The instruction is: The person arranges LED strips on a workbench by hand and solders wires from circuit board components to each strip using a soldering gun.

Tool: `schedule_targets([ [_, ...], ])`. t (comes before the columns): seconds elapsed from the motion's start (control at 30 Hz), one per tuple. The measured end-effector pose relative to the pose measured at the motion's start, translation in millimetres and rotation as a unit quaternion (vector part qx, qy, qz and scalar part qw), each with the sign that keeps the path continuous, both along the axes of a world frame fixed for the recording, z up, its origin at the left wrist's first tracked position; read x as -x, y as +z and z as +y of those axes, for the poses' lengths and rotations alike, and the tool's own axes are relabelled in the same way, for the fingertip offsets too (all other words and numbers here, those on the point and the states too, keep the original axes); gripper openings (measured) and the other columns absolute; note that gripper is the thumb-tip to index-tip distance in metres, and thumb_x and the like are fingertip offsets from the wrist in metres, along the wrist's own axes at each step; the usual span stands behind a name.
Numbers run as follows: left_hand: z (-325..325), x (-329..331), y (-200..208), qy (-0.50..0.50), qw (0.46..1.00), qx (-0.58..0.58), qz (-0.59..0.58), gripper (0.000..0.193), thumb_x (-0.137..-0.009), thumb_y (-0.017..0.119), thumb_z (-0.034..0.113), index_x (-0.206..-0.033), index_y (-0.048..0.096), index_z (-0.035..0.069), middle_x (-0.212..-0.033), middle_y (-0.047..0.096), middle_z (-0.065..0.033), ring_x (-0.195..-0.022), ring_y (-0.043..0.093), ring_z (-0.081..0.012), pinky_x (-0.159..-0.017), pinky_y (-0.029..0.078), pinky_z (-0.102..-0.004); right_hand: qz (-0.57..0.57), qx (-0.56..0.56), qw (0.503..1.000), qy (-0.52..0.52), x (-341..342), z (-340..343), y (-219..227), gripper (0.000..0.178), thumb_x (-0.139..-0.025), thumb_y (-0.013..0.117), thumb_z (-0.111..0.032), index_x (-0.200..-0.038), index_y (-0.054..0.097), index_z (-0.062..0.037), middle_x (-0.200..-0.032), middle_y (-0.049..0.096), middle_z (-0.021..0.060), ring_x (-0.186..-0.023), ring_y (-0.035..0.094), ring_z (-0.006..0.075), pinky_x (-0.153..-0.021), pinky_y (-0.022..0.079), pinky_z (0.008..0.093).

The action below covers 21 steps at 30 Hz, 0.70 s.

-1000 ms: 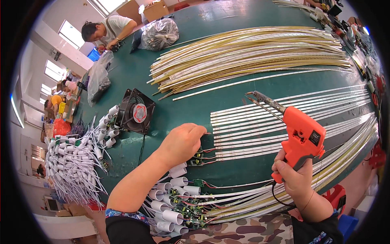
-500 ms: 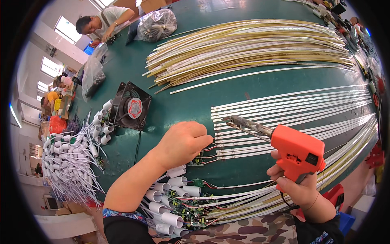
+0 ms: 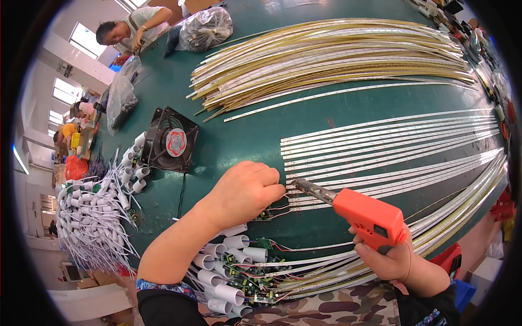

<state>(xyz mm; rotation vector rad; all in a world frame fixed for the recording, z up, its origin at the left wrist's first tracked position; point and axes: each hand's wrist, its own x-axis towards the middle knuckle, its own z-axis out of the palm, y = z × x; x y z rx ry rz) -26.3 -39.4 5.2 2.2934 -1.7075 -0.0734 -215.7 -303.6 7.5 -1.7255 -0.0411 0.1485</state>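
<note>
My right hand is wrapped round the grip of a red soldering gun. Its dark metal tip points left and meets the left ends of the white LED strips, which lie side by side in a fan. Close to that tip is my left hand, its fingers pinched together at the strip ends. Thin red and white wires come out below its fingers, leading to a small green circuit board; what exactly the fingertips hold is hidden. Finished-looking strips with wires lie nearer me.
A big bundle of LED strips lies at the back. A black fan stands left of centre. White tubes with wires are heaped at the left, more tubes near me. Plastic bags and a person are at the far left.
The soldering gun has moved left and down, bringing its tip to the strip ends beside my left hand. My left hand has stayed almost in place. The view has shifted slightly.
</note>
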Motion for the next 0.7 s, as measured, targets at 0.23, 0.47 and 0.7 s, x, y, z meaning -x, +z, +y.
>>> schedule_targets([
  [0.23,-0.5,-0.7,-0.5,0.003,1.000,-0.015,-0.006,0.011,-0.073,0.067,0.009,-0.083,0.067,0.007,-0.078,0.060,-0.0034,-0.077,0.061,-0.0246,-0.067,0.049,-0.0378,-0.070,0.055,0.996,-0.012,-5.5,9.7,-1.8,0.033,-0.076,0.065,-0.004,-0.108,0.061,0.0010,-0.084,0.066,0.0072,-0.069,0.062,0.0150,-0.066,0.050,0.0273],
  [0.47,1.1,-1.8,-3.3,-0.002,1.000,0.011,0.004,0.011,-0.072,0.067,0.009,-0.083,0.067,0.006,-0.076,0.060,-0.0043,-0.075,0.061,-0.0258,-0.065,0.049,-0.0391,-0.096,0.090,0.991,0.016,-5.3,5.1,-2.7,0.042,-0.076,0.068,-0.006,-0.115,0.058,0.0024,-0.092,0.064,0.0116,-0.071,0.063,0.0238,-0.066,0.051,0.0322],
  [0.7,0.1,-2.2,-2.3,-0.005,1.000,0.003,0.007,0.012,-0.072,0.067,0.009,-0.083,0.067,0.006,-0.075,0.058,-0.0050,-0.075,0.060,-0.0265,-0.065,0.049,-0.0393,-0.093,0.114,0.988,0.052,-5.6,3.1,-0.3,0.051,-0.077,0.070,-0.008,-0.123,0.055,0.0043,-0.105,0.063,0.0174,-0.081,0.065,0.0315,-0.071,0.053,0.0370],
])
